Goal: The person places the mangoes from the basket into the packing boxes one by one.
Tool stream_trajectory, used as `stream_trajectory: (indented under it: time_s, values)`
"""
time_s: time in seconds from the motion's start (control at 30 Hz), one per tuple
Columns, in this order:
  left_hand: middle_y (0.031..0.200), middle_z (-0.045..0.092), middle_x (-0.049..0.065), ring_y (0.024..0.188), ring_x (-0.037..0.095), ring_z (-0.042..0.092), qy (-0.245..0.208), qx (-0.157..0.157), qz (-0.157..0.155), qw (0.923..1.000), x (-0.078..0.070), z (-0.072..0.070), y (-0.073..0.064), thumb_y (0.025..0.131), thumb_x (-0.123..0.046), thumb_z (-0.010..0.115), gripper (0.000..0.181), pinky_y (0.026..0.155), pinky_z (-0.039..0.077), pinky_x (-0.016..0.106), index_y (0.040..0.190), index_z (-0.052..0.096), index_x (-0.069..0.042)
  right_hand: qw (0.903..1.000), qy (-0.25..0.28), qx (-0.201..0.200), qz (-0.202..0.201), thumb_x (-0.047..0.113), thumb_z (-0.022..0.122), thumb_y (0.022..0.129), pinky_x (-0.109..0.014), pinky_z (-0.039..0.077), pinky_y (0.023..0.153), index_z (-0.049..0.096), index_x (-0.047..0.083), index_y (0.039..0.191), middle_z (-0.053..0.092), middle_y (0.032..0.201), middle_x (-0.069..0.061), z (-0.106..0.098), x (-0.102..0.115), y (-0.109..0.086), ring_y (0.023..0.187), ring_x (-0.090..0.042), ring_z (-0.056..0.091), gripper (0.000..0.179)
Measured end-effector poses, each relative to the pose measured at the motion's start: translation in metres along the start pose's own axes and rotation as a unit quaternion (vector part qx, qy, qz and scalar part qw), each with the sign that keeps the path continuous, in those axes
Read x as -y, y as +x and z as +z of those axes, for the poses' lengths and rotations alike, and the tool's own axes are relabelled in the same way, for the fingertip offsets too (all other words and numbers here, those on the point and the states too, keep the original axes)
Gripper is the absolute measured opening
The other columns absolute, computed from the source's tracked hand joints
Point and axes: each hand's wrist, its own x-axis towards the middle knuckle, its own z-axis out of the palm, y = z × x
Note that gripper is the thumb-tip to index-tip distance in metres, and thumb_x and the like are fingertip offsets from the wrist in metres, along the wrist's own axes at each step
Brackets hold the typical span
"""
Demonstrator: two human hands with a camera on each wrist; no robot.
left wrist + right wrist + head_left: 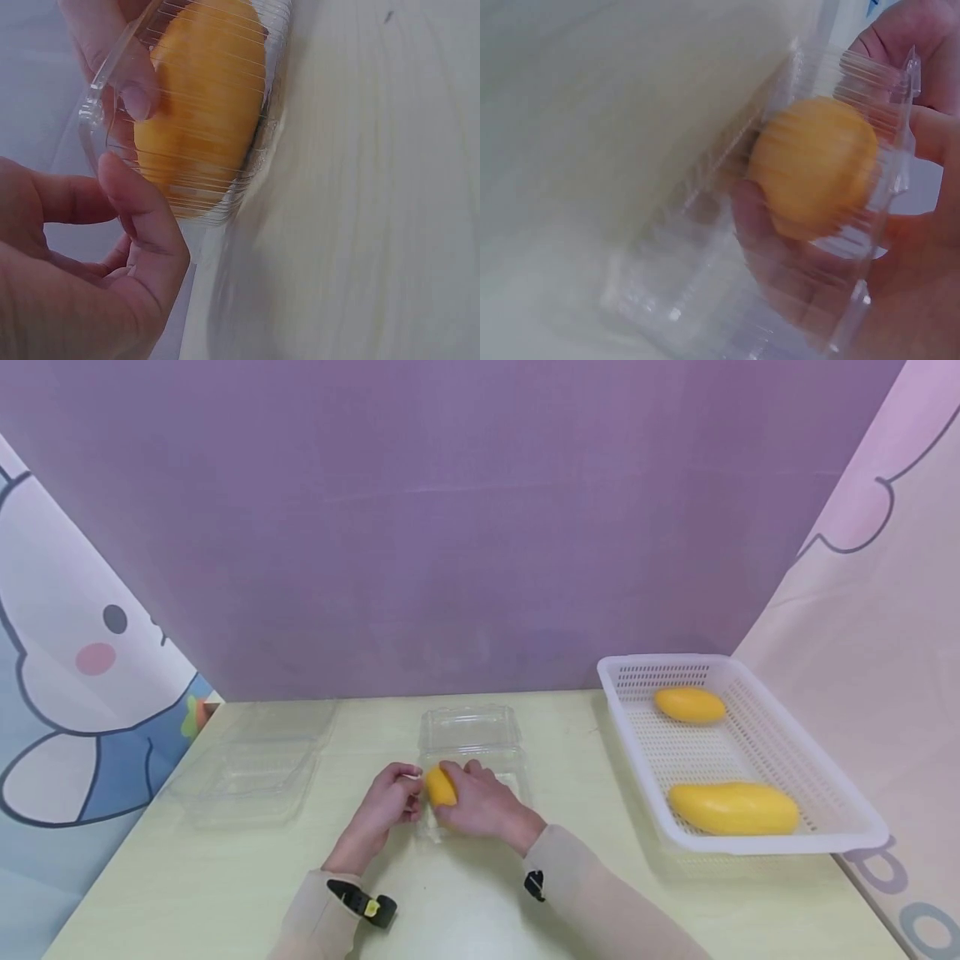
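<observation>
A yellow mango (pixel 440 787) is inside the base of a clear plastic clamshell box (pixel 468 741), whose lid lies open toward the back. My right hand (pixel 483 802) reaches into the base and grips the mango with thumb and fingers on either side. Through the ribbed wall, the left wrist view shows the mango (pixel 206 97) lying lengthwise. My left hand (pixel 387 806) is at the box's left side, with thumb and forefinger pinching at its rim. In the right wrist view the mango (pixel 814 169) is blurred behind the clear wall.
On the right stands a white perforated basket (pixel 637 764) with a smaller mango (pixel 690 704) at its back and a larger one (pixel 733 808) at its front. Further clear clamshell boxes (pixel 255 768) lie at the table's left. A purple panel (pixel 480 527) rises behind the table.
</observation>
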Motion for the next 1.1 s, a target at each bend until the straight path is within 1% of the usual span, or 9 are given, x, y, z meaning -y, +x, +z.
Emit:
stream_trajectory:
  time_s: [0.33, 0.4, 0.5, 0.57, 0.63, 0.7, 0.8, 0.9, 1.1]
  values:
    - [0.092, 0.051, 0.012, 0.067, 0.019, 0.05, -0.001, 0.004, -0.001, 1.0, 0.0, -0.002, 0.002, 0.1, -0.009, 0.051, 0.027, 0.06, 0.046, 0.028, 0.125, 0.05, 0.002, 0.9974, -0.071, 0.015, -0.004, 0.044, 0.064, 0.093, -0.037, 0.047, 0.066, 0.045, 0.02, 0.151, 0.05, 0.109, -0.005, -0.008, 0.005, -0.004, 0.091, -0.022, 0.049, 0.065]
    - [0.092, 0.051, 0.012, 0.067, 0.019, 0.05, -0.003, 0.005, -0.001, 1.0, 0.0, -0.002, 0.002, 0.1, -0.009, 0.051, 0.027, 0.06, 0.047, 0.029, 0.124, 0.05, 0.002, 0.9956, -0.092, 0.016, -0.005, 0.047, 0.062, 0.094, -0.04, 0.05, 0.069, 0.043, 0.02, 0.152, 0.052, 0.115, -0.007, -0.011, 0.007, -0.006, 0.097, -0.024, 0.051, 0.067]
    - [0.09, 0.051, 0.011, 0.066, 0.019, 0.05, -0.006, 0.006, 0.0, 1.0, 0.0, -0.002, 0.002, 0.099, -0.009, 0.051, 0.026, 0.06, 0.047, 0.029, 0.124, 0.051, 0.002, 0.9926, -0.121, 0.015, -0.005, 0.052, 0.059, 0.095, -0.049, 0.052, 0.086, 0.039, 0.02, 0.156, 0.051, 0.137, -0.013, -0.017, 0.011, -0.01, 0.119, -0.031, 0.052, 0.071]
    - [0.09, 0.05, 0.01, 0.066, 0.019, 0.05, -0.007, 0.007, 0.001, 1.0, 0.0, -0.002, 0.002, 0.099, -0.009, 0.051, 0.026, 0.06, 0.047, 0.029, 0.123, 0.051, 0.002, 0.9906, -0.136, 0.012, -0.008, 0.055, 0.057, 0.096, -0.056, 0.047, 0.099, 0.036, 0.02, 0.158, 0.043, 0.151, -0.017, -0.021, 0.013, -0.013, 0.135, -0.037, 0.045, 0.074]
    - [0.09, 0.05, 0.01, 0.066, 0.019, 0.05, -0.008, 0.007, 0.001, 0.9999, 0.001, -0.002, 0.002, 0.099, -0.009, 0.051, 0.026, 0.06, 0.047, 0.029, 0.123, 0.051, 0.002, 0.9895, -0.144, 0.011, -0.008, 0.058, 0.056, 0.096, -0.062, 0.034, 0.111, 0.032, 0.022, 0.16, 0.033, 0.16, -0.018, -0.026, 0.015, -0.015, 0.146, -0.041, 0.032, 0.077]
    - [0.09, 0.05, 0.01, 0.066, 0.019, 0.05, -0.008, 0.008, 0.001, 0.9999, 0.001, -0.002, 0.002, 0.099, -0.009, 0.051, 0.027, 0.06, 0.047, 0.029, 0.123, 0.051, 0.002, 0.9884, -0.151, 0.012, -0.007, 0.062, 0.054, 0.095, -0.065, 0.022, 0.116, 0.029, 0.024, 0.161, 0.027, 0.164, -0.018, -0.03, 0.017, -0.017, 0.15, -0.041, 0.023, 0.08]
    - [0.091, 0.051, 0.01, 0.067, 0.019, 0.05, -0.008, 0.007, -0.001, 0.9999, 0.0, -0.001, 0.002, 0.099, -0.009, 0.051, 0.028, 0.061, 0.047, 0.03, 0.124, 0.051, 0.003, 0.9875, -0.157, 0.014, -0.004, 0.067, 0.053, 0.093, -0.067, 0.007, 0.118, 0.025, 0.027, 0.162, 0.018, 0.167, -0.016, -0.036, 0.018, -0.02, 0.154, -0.04, 0.011, 0.084]
    - [0.092, 0.051, 0.01, 0.068, 0.019, 0.051, -0.005, 0.008, -0.002, 1.0, 0.0, -0.001, 0.002, 0.099, -0.009, 0.051, 0.029, 0.061, 0.048, 0.03, 0.126, 0.051, 0.003, 0.9855, -0.169, 0.009, -0.003, 0.071, 0.051, 0.092, -0.066, 0.002, 0.118, 0.024, 0.028, 0.163, 0.014, 0.168, -0.016, -0.042, 0.017, -0.022, 0.155, -0.039, 0.005, 0.087]
    - [0.092, 0.051, 0.01, 0.067, 0.019, 0.051, -0.005, 0.005, -0.003, 1.0, 0.0, -0.001, 0.002, 0.1, -0.009, 0.052, 0.028, 0.061, 0.048, 0.029, 0.125, 0.051, 0.002, 0.9815, -0.191, -0.011, -0.002, 0.076, 0.049, 0.091, -0.064, -0.003, 0.119, 0.021, 0.028, 0.163, 0.011, 0.168, -0.017, -0.055, 0.016, -0.024, 0.155, -0.039, 0.0, 0.091]
